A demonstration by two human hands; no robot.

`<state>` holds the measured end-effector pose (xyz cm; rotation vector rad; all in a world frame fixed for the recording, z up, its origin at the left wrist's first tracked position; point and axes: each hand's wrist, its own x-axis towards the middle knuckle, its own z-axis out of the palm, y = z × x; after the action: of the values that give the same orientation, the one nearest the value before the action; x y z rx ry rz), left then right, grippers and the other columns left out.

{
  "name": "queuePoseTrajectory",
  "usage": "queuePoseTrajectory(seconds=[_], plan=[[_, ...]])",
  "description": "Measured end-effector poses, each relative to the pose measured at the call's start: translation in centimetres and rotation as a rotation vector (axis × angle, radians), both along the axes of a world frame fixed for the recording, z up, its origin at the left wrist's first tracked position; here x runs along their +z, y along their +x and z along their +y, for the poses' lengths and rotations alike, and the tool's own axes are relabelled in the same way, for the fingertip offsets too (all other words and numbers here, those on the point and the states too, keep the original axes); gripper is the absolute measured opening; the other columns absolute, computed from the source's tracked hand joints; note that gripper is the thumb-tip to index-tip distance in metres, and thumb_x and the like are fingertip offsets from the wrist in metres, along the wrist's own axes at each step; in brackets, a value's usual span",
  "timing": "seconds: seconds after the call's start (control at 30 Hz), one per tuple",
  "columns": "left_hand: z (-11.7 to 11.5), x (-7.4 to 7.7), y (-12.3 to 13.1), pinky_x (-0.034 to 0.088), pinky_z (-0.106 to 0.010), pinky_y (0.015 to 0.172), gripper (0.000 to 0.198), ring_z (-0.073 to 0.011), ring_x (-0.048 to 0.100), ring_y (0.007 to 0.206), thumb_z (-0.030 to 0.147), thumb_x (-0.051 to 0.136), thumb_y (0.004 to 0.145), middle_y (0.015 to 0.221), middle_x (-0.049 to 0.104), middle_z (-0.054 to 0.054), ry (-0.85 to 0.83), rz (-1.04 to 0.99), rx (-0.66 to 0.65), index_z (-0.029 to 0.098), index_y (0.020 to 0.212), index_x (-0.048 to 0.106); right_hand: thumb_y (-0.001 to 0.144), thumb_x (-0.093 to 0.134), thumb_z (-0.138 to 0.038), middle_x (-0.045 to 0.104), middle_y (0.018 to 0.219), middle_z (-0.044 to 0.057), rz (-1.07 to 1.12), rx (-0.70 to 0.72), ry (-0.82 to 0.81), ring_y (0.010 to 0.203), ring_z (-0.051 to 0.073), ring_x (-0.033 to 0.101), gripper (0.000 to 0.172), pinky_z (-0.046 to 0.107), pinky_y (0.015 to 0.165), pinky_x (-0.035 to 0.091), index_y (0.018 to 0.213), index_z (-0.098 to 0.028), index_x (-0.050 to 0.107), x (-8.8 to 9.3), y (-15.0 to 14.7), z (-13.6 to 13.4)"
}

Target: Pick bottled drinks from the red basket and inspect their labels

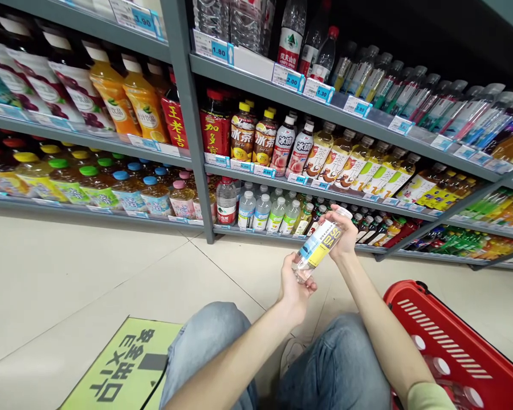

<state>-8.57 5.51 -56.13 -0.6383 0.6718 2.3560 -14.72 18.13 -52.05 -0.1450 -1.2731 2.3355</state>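
Note:
A clear bottle of soda water [318, 250] with a blue and yellow label is held tilted above the floor, its white cap toward the upper right. My left hand [294, 287] is closed around the bottle's base, thumb on the near side. Around its neck and shoulder, just below the cap, my right hand [344, 230] is wrapped. The label faces up toward me. Behind the bottle, on the bottom shelf, stand similar white-capped bottles [262, 212] with blue or green labels.
A red shopping basket [448, 336] holding several white-capped bottles stands at my right. Grey shelves [282, 85] full of drinks run across the front, with price tags along their edges. A green exit sign [123, 364] lies on the tiled floor [89, 267] at my left.

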Motion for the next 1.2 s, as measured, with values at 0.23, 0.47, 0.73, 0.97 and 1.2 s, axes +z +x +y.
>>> queuePoseTrajectory(seconds=[0.23, 0.47, 0.73, 0.97, 1.2], plan=[[0.0, 0.0, -0.2, 0.031, -0.018, 0.042, 0.020, -0.0062, 0.032, 0.040, 0.041, 0.053, 0.085, 0.061, 0.047, 0.006, -0.015, 0.031, -0.039, 0.022, 0.082, 0.048, 0.059, 0.074, -0.024, 0.065, 0.063, -0.004, -0.010, -0.007, -0.025, 0.058, 0.014, 0.063, 0.031, 0.026, 0.054, 0.049, 0.089, -0.019, 0.065, 0.0, 0.0, 0.0], [0.0, 0.3, -0.2, 0.031, -0.017, 0.042, 0.022, -0.0055, 0.031, 0.042, 0.041, 0.058, 0.086, 0.062, 0.046, 0.007, -0.018, 0.051, -0.044, 0.021, 0.084, 0.049, 0.060, 0.074, -0.023, 0.065, 0.064, -0.004, 0.013, -0.004, -0.056, 0.058, 0.014, 0.063, 0.030, 0.025, 0.056, 0.050, 0.089, -0.019, 0.066, -0.1, -0.1, 0.3], [0.2, -0.1, -0.2, 0.034, -0.016, 0.043, 0.029, -0.0051, 0.036, 0.045, 0.049, 0.060, 0.093, 0.069, 0.050, 0.005, 0.008, 0.074, -0.032, 0.020, 0.093, 0.056, 0.061, 0.073, -0.022, 0.066, 0.065, -0.004, 0.035, 0.002, -0.081, 0.060, 0.013, 0.064, 0.031, 0.026, 0.057, 0.052, 0.090, -0.019, 0.065, -0.3, -0.2, 0.8], [0.1, 0.2, -0.4, 0.035, -0.016, 0.044, 0.032, -0.0055, 0.038, 0.048, 0.049, 0.062, 0.093, 0.072, 0.053, 0.003, 0.055, 0.029, -0.031, 0.018, 0.095, 0.057, 0.062, 0.070, -0.022, 0.066, 0.066, -0.004, 0.057, -0.019, -0.072, 0.060, 0.014, 0.064, 0.028, 0.028, 0.059, 0.054, 0.090, -0.020, 0.064, -0.3, -0.2, 0.9], [-0.2, 1.0, 0.1, 0.046, -0.021, 0.054, 0.027, -0.0073, 0.046, 0.054, 0.042, 0.064, 0.094, 0.079, 0.059, 0.000, 0.113, 0.066, -0.060, 0.017, 0.099, 0.057, 0.062, 0.067, -0.026, 0.069, 0.069, -0.003, 0.030, -0.089, -0.044, 0.062, 0.014, 0.066, 0.029, 0.028, 0.061, 0.055, 0.090, -0.019, 0.065, -0.3, -0.5, 1.5]])
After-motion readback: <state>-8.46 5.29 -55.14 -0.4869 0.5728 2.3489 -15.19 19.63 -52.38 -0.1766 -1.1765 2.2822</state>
